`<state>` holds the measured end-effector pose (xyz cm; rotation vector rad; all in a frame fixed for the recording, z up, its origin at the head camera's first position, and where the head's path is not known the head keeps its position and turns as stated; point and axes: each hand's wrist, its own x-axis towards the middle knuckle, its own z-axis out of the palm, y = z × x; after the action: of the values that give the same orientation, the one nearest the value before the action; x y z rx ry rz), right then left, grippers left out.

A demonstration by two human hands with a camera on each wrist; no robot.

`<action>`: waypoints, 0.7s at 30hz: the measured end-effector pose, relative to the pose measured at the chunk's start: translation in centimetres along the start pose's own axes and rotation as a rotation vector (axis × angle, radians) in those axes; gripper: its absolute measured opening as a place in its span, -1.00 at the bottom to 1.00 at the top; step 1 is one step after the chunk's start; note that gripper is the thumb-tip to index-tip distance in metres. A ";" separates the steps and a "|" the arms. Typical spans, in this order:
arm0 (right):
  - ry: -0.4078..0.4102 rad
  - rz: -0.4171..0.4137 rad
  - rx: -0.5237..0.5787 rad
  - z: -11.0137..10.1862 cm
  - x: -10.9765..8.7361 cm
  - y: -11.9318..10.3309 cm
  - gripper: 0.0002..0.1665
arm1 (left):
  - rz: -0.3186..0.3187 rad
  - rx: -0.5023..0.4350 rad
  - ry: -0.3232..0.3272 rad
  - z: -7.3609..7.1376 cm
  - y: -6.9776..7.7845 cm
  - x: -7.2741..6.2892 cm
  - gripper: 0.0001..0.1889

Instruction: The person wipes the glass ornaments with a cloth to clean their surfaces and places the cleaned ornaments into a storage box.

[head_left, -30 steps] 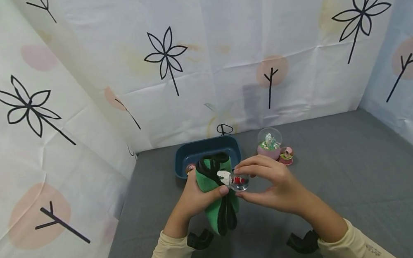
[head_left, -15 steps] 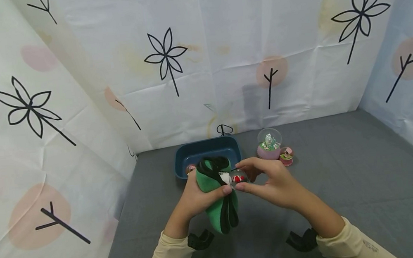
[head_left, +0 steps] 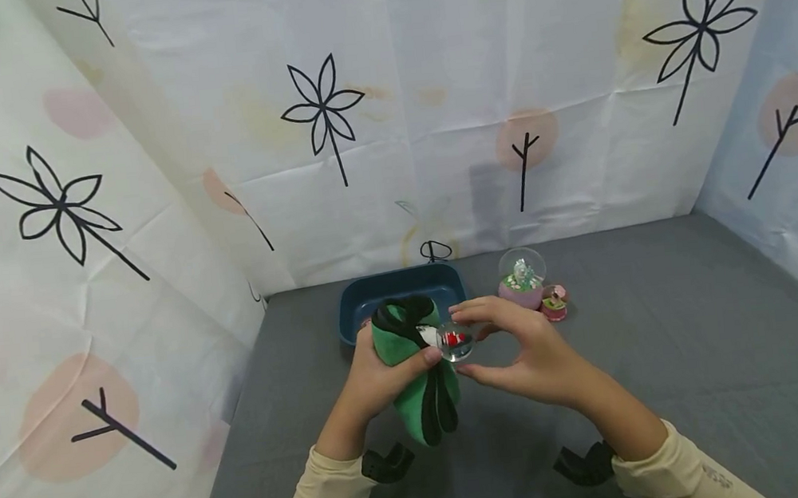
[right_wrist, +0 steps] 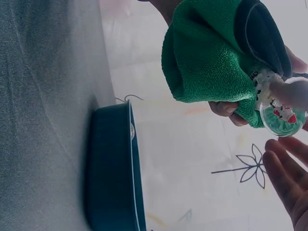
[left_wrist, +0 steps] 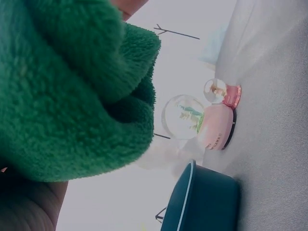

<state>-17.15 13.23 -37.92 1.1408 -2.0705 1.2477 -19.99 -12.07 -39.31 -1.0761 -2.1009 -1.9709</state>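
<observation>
Head view: your left hand [head_left: 382,375] grips the cloth [head_left: 414,405] with the globe [head_left: 456,344], which sits at its three o'clock; your right hand [head_left: 524,353] stays loosely parted, globe at its nine o'clock, fingertip contact hard to tell.

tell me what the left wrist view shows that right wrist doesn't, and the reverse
Only left wrist: the clear globe on a round pink base and the smaller clear globe on a reddish-pink base.
Only right wrist: the clear globe with a black-spotted white base and a black flower drawing.
Both: the fuzzy green cloth, dark-blue rectangular tub and grey tabletop.
</observation>
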 end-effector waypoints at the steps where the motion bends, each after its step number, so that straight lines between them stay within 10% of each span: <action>1: 0.005 -0.020 -0.001 0.0 0.0 0.0 -0.24 | 0.000 -0.001 0.003 0.0 0.0 0.0 -0.63; 21: -0.005 -0.056 -0.124 0.1 -0.1 -0.1 -0.22 | -0.075 -0.010 -0.026 -0.1 0.0 -0.3 -0.63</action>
<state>-17.02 13.15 -37.95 1.1383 -2.0743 1.0756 -19.79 -12.27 -39.42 -1.0443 -2.1783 -2.0129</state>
